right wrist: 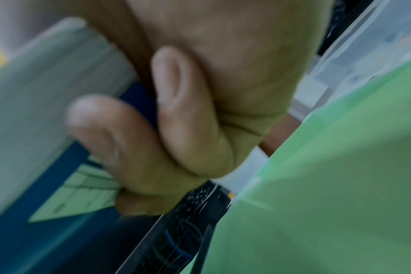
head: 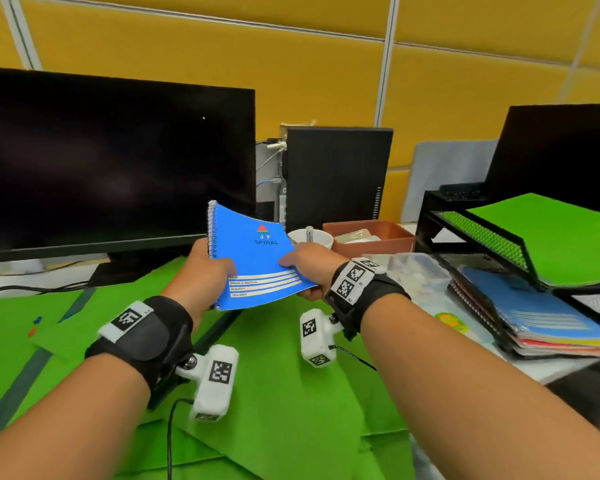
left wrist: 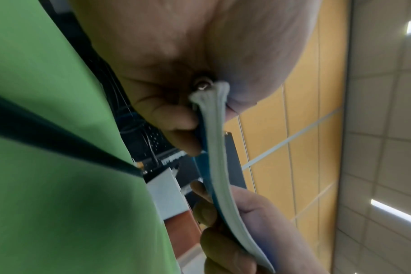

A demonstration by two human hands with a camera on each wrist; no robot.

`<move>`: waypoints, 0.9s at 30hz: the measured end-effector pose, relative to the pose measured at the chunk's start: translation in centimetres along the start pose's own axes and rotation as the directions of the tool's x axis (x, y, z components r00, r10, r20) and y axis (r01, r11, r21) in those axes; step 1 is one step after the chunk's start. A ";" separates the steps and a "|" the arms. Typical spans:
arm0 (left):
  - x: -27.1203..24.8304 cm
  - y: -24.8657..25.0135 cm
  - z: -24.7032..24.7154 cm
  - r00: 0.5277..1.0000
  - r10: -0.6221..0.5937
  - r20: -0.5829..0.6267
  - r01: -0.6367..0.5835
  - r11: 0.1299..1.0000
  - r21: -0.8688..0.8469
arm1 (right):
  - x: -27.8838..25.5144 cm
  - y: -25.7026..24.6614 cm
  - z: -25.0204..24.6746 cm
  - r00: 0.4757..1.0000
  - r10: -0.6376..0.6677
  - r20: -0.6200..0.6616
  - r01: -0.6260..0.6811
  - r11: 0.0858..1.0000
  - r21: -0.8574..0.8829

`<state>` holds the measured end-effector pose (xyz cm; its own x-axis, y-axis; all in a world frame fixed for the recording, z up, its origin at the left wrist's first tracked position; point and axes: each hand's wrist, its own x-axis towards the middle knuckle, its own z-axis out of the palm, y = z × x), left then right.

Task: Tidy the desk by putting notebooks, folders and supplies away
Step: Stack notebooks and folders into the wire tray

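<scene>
A blue spiral notebook is held up above the green desk mat, bent slightly. My left hand grips its spiral side, thumb on the cover. My right hand grips the opposite edge, thumb on top and fingers underneath. In the left wrist view the notebook shows edge-on between the fingers of both hands. In the right wrist view my fingers curl under the notebook's back cover.
A black mesh desk organizer at right holds a stack of notebooks below and a green folder on top. A clear plastic box, brown tray, white cup, monitor and computer tower stand behind.
</scene>
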<state>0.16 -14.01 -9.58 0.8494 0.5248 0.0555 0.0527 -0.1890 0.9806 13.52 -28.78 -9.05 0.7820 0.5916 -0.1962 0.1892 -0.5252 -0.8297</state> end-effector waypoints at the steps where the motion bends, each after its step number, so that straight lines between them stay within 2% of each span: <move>1: -0.1 0.3 1.2 0.999 -0.001 0.040 0.001 1.000 0.001 | -0.6 1.1 -1.0 1.000 0.025 -0.015 -0.025 1.000 0.014; 5: -0.7 1.4 6.1 0.978 -0.033 0.207 0.025 0.999 0.043 | -3.9 5.5 -5.3 0.989 0.100 -0.112 -0.084 0.987 0.137; 11: -1.1 2.4 12.9 0.931 -0.058 0.361 0.055 0.998 0.018 | -8.4 10.8 -10.4 0.950 0.218 -0.222 -0.171 0.962 0.215; 19: -2.3 4.1 22.1 0.851 -0.056 0.522 0.109 0.991 -0.071 | -14.6 18.2 -15.9 0.918 0.211 -0.336 -0.055 0.907 0.418; 23: -3.7 4.5 27.3 0.808 -0.066 0.585 0.106 0.994 -0.034 | -17.6 22.9 -18.7 0.862 0.293 -0.413 -0.036 0.849 0.528; 27: -4.5 4.6 31.3 0.778 -0.105 0.619 0.100 0.994 0.044 | -20.2 25.4 -21.1 0.794 0.340 -0.504 -0.052 0.864 0.500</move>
<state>13.03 -43.16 -11.24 0.9806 -0.0853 -0.1767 0.1601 -0.1721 0.9720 15.03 -67.01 -15.14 0.9845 -0.0167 -0.1743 -0.1745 -0.1788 -0.9683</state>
